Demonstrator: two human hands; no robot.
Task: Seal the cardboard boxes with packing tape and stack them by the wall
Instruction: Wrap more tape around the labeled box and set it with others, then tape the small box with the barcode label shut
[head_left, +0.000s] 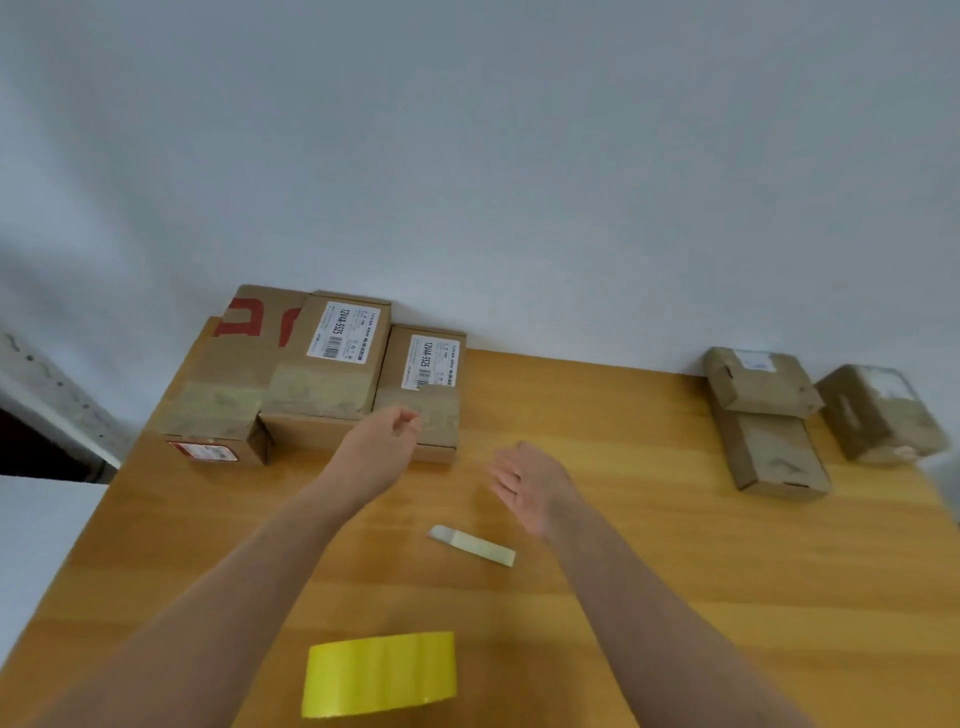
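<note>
The left hand (382, 449) curls at the taped box (423, 410) at eleven o'clock; whether it pinches anything, I cannot tell. The right hand (524, 483) hovers wide, empty.

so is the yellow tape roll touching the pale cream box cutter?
Apart. Head view shows wooden table between the yellow tape roll and the pale cream box cutter.

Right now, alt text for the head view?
Over a wooden table, the left hand, fingers curled, reaches toward taped cardboard boxes by the wall; the right hand hovers open. A yellow tape roll and small pale tool lie nearer.
</note>
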